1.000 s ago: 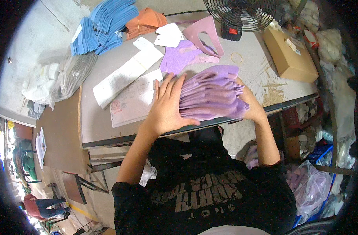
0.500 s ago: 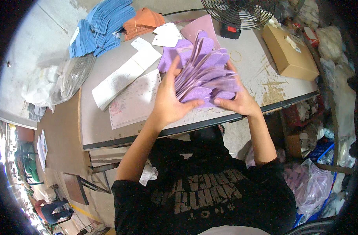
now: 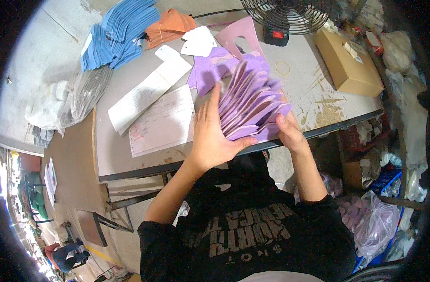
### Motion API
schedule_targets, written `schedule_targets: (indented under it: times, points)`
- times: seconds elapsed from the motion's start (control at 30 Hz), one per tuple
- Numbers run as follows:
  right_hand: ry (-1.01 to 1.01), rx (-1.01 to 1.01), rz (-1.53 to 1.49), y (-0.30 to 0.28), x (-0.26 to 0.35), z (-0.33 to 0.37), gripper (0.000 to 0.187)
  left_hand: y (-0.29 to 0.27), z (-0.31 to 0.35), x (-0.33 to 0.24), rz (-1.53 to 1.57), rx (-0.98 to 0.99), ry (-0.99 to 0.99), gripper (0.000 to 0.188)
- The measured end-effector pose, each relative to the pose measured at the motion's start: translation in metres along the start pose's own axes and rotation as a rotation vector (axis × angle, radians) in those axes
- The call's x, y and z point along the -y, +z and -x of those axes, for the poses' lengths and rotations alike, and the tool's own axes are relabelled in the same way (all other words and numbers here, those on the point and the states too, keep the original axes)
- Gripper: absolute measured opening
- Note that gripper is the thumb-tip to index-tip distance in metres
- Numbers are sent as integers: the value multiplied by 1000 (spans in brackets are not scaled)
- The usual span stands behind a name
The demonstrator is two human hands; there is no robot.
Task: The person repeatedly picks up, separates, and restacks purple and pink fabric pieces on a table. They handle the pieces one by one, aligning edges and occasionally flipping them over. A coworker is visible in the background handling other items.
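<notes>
A thick bundle of purple cut fabric pieces (image 3: 252,101) is fanned out between my hands, above the front edge of the table. My left hand (image 3: 208,136) grips its left side, fingers up along the pieces and thumb across the near end. On the opposite side my right hand (image 3: 291,133) holds the bundle, thumb in front and its other fingers mostly hidden behind. Just beyond lie flat purple sheets (image 3: 206,75) and a pink sheet with a cut-out hole (image 3: 228,36). A thin rubber band (image 3: 289,69) rests to the right.
Blue pieces (image 3: 130,23), an orange bundle (image 3: 170,29) and white card shapes (image 3: 199,42) lie at the back left. A long paper strip (image 3: 147,91) overlaps a printed form (image 3: 165,127). A black fan (image 3: 290,16) and a cardboard box (image 3: 349,63) stand at the back and right.
Both hands have brought the purple bundle down and nearer to me. Its pieces are turned and fanned differently, and more of the pink sheet's hole shows.
</notes>
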State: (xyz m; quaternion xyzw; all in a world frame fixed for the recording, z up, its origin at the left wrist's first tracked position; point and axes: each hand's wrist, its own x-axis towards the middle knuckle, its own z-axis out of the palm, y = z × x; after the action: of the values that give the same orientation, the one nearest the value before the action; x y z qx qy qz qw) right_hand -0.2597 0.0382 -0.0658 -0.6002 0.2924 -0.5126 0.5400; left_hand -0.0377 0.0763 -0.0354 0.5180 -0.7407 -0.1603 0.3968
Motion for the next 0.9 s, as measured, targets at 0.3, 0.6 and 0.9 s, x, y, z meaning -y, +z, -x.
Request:
schedule_targets:
  times: [0.3,0.6,0.9]
  points:
    - [-26,-188,-449,9,3,4,77,4,5,-2,196,-49,-67,103]
    - [-97,-246,-416,-7,4,-10,73,4,5,7,-122,-169,81,90]
    - [310,-85,-472,5,0,-23,86,8,3,5,96,-134,-8,121]
